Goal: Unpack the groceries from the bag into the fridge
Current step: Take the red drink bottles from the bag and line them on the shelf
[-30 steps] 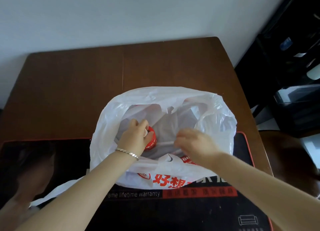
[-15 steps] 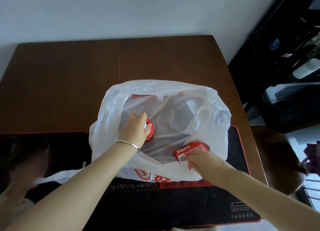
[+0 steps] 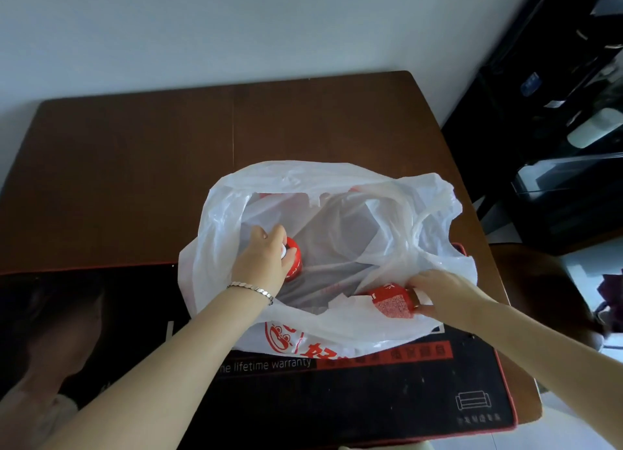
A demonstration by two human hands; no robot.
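Stood open near the table's [image 3: 135, 166] front right corner: white plastic bag [image 3: 303, 186], partly on a black mat [image 3: 337, 399]. Inside, left hand [image 3: 263, 264] curled round a red-capped container [image 3: 294, 260]. At the bag's near right rim, right hand [image 3: 441, 294] pinched a red carton [image 3: 391, 301].

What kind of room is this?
Probably a room in someone's home, perhaps a dining or living area. A dark brown wooden table stands against a plain pale wall, a white plastic shopping bag sits on it, and a black shelving unit stands alongside.
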